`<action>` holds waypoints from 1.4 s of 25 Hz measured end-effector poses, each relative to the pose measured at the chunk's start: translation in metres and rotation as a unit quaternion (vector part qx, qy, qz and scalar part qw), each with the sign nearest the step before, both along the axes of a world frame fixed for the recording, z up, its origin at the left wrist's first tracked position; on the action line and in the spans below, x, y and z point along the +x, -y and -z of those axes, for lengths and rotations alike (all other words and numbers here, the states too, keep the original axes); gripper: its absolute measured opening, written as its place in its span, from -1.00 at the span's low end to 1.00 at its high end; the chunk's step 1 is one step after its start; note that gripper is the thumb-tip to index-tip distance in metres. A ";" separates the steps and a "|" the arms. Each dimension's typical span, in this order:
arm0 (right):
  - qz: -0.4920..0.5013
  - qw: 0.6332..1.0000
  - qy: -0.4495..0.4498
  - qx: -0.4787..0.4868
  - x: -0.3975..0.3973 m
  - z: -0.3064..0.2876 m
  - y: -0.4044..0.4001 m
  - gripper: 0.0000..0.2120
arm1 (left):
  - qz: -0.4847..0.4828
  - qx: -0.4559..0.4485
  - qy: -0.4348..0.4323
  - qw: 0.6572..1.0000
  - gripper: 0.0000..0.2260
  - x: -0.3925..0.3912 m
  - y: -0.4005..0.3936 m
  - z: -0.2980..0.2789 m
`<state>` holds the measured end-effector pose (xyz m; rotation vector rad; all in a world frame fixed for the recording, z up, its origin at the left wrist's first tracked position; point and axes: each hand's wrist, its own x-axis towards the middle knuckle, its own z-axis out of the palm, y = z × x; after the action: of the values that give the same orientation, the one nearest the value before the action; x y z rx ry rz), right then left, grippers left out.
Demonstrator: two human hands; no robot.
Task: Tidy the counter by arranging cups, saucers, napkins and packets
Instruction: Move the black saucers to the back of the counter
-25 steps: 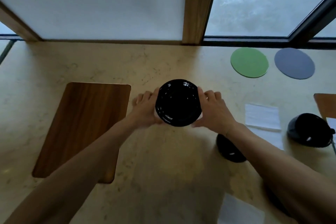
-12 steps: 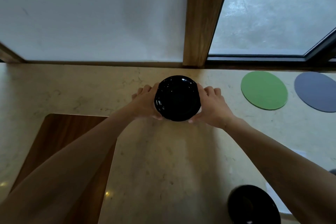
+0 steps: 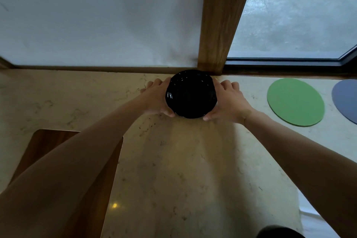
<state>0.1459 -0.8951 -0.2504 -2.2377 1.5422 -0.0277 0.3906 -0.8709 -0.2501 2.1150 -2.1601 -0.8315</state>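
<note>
Placing glossy black round saucers [image 3: 190, 94] at back of beige marble counter [image 3: 173, 170].
Left hand [image 3: 156, 100] & right hand [image 3: 229, 102] both clasp the rim; next: set down gently, let go.

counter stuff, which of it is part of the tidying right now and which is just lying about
In the job: saucers, held at the rim by the left hand and right hand.

Lying about: green mat, blue mat, wooden board.

Two hands [image 3: 156, 98] [image 3: 229, 102], one black saucer [image 3: 190, 93], two round mats [image 3: 295, 101] [image 3: 345, 98], one wooden board [image 3: 46, 145]
</note>
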 end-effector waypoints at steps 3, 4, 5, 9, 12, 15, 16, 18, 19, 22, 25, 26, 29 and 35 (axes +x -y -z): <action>0.002 1.000 -0.002 0.009 0.001 0.004 0.004 0.14 | 0.006 0.012 0.008 1.000 0.05 0.003 0.006 0.003; 0.002 1.000 0.001 0.012 0.002 0.004 0.005 0.14 | 0.003 0.016 0.008 1.000 0.05 0.003 0.007 0.003; 0.003 1.000 0.004 0.014 0.002 0.005 0.006 0.14 | 0.001 0.017 0.007 1.000 0.05 0.004 0.009 0.004; 0.004 1.000 0.012 0.018 0.004 0.006 0.010 0.15 | -0.002 0.028 0.001 1.000 0.06 0.006 0.015 0.005; -0.001 1.000 0.013 0.017 0.004 0.008 0.011 0.16 | -0.001 0.036 -0.003 0.999 0.07 0.006 0.015 0.007; 0.000 1.000 0.009 0.017 0.004 0.009 0.013 0.15 | -0.003 0.037 -0.013 0.999 0.05 0.009 0.017 0.008; -0.003 1.000 0.006 0.015 0.004 0.010 0.013 0.15 | -0.007 0.042 -0.018 0.999 0.02 0.010 0.017 0.008; -0.007 1.000 0.002 0.016 0.004 0.010 0.013 0.15 | -0.007 0.043 -0.019 0.999 -0.02 0.010 0.018 0.007; -0.009 1.000 -0.001 0.016 0.004 0.011 0.014 0.15 | -0.007 0.044 -0.018 0.999 -0.03 0.009 0.018 0.008; -0.011 1.000 -0.015 0.013 0.005 0.012 0.014 0.16 | -0.005 0.049 -0.012 0.999 -0.04 0.007 0.015 0.008; 0.001 1.000 -0.018 0.021 0.008 0.011 0.009 0.16 | -0.021 0.049 -0.015 0.998 -0.03 0.006 0.010 0.005; 0.008 1.000 -0.014 0.023 0.007 0.009 0.005 0.16 | -0.023 0.041 -0.012 0.999 0.00 0.005 0.007 0.002; 0.028 0.999 0.009 0.013 0.000 -0.002 -0.012 0.11 | -0.055 0.013 -0.016 0.998 0.08 -0.003 -0.011 -0.007; 0.007 0.998 -0.025 -0.057 -0.040 -0.042 -0.072 -0.11 | -0.094 -0.047 -0.071 0.992 0.04 -0.032 -0.078 -0.045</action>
<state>0.1061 -0.8233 -0.2080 -2.3318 1.6206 -0.0673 0.3583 -0.7931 -0.2055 2.1032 -1.8591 -0.8196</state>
